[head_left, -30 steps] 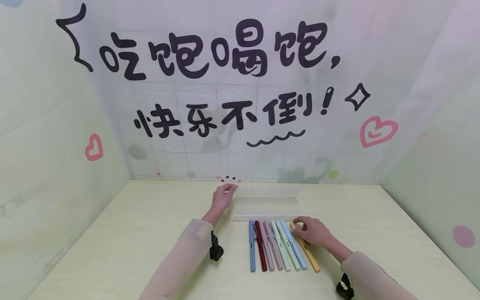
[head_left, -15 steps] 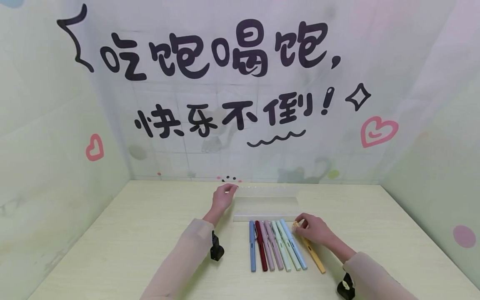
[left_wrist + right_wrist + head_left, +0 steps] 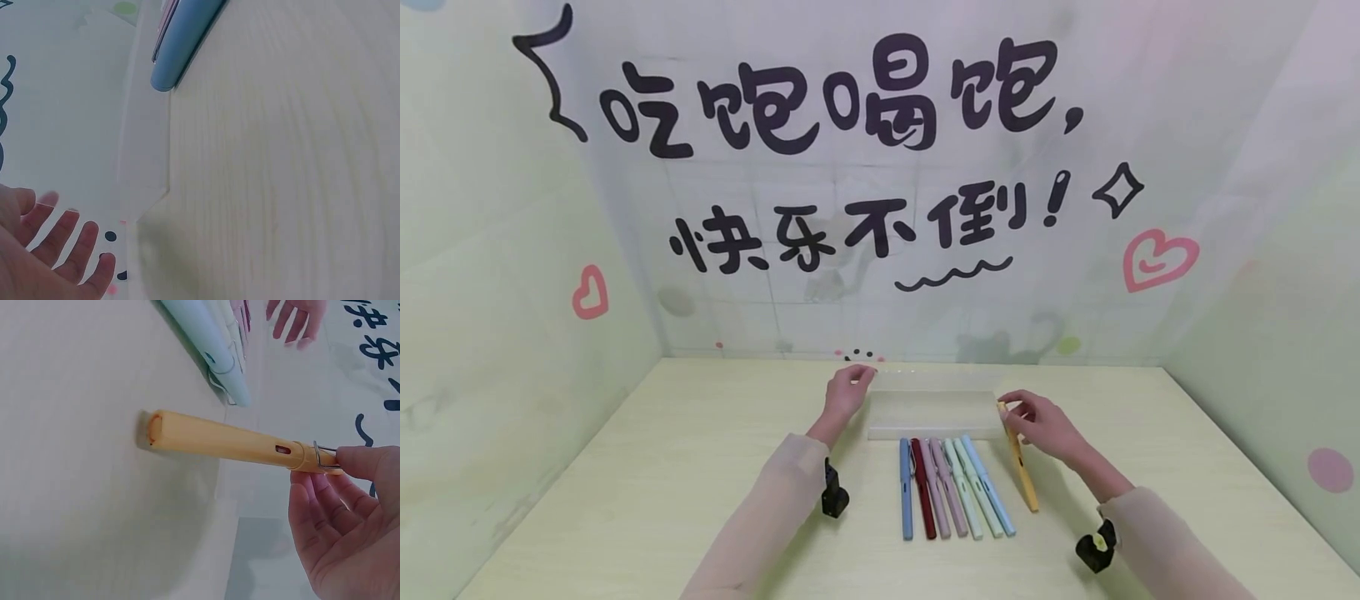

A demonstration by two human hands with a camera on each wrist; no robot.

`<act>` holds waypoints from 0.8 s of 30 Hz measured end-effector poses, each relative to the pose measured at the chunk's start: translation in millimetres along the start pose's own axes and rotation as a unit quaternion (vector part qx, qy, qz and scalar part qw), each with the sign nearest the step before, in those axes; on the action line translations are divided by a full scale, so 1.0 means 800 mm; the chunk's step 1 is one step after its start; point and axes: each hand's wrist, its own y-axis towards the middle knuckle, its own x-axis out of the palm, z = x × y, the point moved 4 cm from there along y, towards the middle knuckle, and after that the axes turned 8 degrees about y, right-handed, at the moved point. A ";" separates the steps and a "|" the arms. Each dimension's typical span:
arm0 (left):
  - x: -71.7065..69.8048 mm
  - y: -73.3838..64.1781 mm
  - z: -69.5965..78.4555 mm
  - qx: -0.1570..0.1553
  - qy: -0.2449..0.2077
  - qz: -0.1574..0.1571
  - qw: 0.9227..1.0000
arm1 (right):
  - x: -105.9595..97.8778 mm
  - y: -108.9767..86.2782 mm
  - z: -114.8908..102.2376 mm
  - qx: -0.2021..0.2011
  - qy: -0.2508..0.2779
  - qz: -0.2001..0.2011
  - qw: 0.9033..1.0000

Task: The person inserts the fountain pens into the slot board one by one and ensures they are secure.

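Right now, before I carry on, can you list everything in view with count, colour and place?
Gripped pen: one, yellow-orange, right of the row, tilted
Row of pens: seven; from left, blue, dark red, two mauve, two pale green, light blue; in front of the case
Clear plastic case: one, transparent, behind the row
Table: one, pale wood-grain, under everything
Lettering: two lines, black, back panel
Hearts: two, pink, one at left, one at right
Dots and doodles: several, mixed colours, across the panels
Wrist cameras: two, black, one per wrist
Sleeves: two, pale beige, one per arm
Left hand: one, bare, fingertips at the case's far left corner
Right hand: one, bare, pinching the yellow-orange pen's clip end
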 end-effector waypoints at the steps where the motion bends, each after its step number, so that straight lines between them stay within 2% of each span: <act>1: 0.000 0.000 0.000 0.001 0.000 0.000 1.000 | -0.003 0.002 -0.001 -0.004 0.003 0.002 1.000; 7: -0.001 -0.001 0.001 0.003 0.000 -0.001 1.000 | -0.023 0.012 -0.010 -0.024 0.017 0.024 0.999; 17: 0.000 0.000 -0.001 0.002 0.002 -0.001 1.000 | -0.050 0.034 -0.034 -0.041 -0.010 0.075 0.996; 24: 0.000 0.000 0.000 0.004 0.004 -0.002 1.000 | -0.060 0.045 -0.047 -0.056 -0.015 0.103 0.993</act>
